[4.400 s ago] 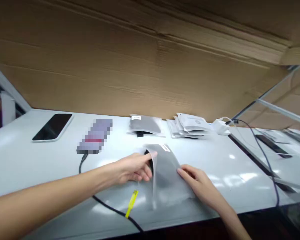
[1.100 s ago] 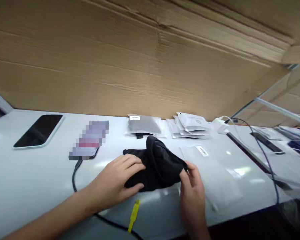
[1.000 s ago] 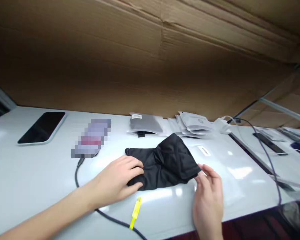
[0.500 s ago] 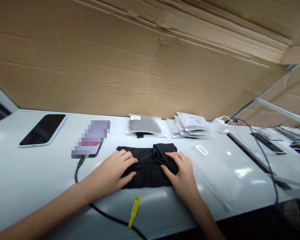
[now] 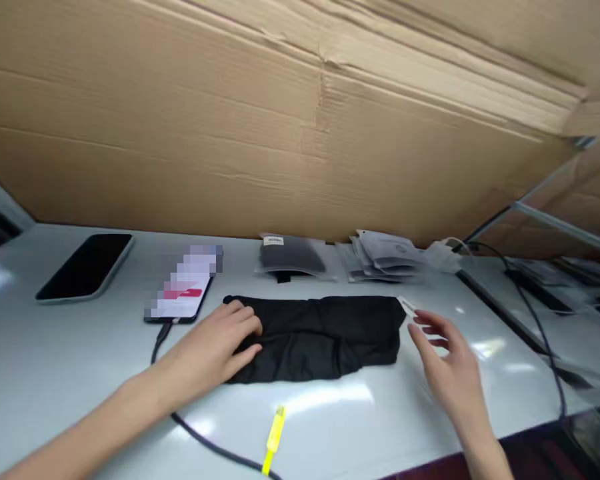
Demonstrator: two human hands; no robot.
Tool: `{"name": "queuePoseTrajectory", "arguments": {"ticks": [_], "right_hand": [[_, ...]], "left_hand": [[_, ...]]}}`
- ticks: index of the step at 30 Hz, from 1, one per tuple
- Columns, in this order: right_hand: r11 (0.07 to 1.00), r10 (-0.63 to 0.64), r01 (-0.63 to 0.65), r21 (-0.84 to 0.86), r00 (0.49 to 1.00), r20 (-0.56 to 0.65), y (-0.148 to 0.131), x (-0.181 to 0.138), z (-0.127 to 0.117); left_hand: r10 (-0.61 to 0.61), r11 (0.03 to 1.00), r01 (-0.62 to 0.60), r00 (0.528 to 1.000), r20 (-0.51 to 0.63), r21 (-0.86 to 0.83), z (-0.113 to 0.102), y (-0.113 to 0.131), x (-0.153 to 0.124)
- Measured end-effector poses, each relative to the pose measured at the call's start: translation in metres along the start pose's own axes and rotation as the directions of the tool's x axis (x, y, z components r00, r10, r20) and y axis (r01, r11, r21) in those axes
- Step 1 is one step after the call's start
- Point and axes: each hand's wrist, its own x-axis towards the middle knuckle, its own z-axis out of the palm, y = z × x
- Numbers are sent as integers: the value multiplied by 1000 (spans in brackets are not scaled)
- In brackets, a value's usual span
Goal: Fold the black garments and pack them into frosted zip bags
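A piece of black cloth (image 5: 325, 337), long and folded, lies flat on the white table in front of me, with loose wrinkles along its near edge. My left hand (image 5: 230, 340) rests on its left end, fingers laid over the fabric and thumb apart. Just past the right end, my right hand (image 5: 447, 357) is raised a little, with a gap between curved fingers and thumb. Its fingertips are close to a white label (image 5: 407, 307) at the cloth's corner; whether they touch it cannot be made out.
Behind the cloth lie a bagged dark item (image 5: 295, 257) and a stack of white packets (image 5: 387, 257). At left are a dark phone (image 5: 87, 267) and a lit phone (image 5: 183, 303) on a black cable (image 5: 205, 443) with a yellow tag (image 5: 276, 430). A cardboard wall (image 5: 205, 133) stands behind.
The cloth's folded right part has been opened out to the right, making it longer and covering part of the clear bag. My right hand moved right, off the fabric. My left hand shifted slightly left.
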Motion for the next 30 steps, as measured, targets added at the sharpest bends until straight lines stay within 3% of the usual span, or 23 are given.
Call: {"name": "queuePoseTrajectory", "arguments": {"ticks": [2, 6, 10, 14, 19, 25, 30], "right_hand": [[988, -154, 157, -9, 981, 119, -4, -1, 3], [928, -362, 371, 26, 883, 300, -13, 0, 5], [928, -362, 367, 66, 843, 399, -28, -12, 1], [928, -346, 355, 111, 713, 610, -44, -39, 1], [928, -362, 324, 185, 661, 657, -48, -52, -1], [875, -449, 409, 258, 489, 748, -47, -41, -18], [864, -426, 468, 184, 488, 762, -46, -45, -19]], "left_hand": [[24, 1000, -24, 999, -29, -12, -4, 3, 0], [117, 989, -122, 992, -55, -86, -17, 17, -2], [182, 956, -169, 983, 30, -242, -22, 30, -7], [197, 927, -121, 963, 186, -356, -14, 33, -13], [179, 918, -51, 938, 295, -394, -13, 32, -12], [80, 938, 24, 955, 285, -345, -20, 30, -7], [47, 983, -2, 968, 247, -182, -15, 26, -7]]}}
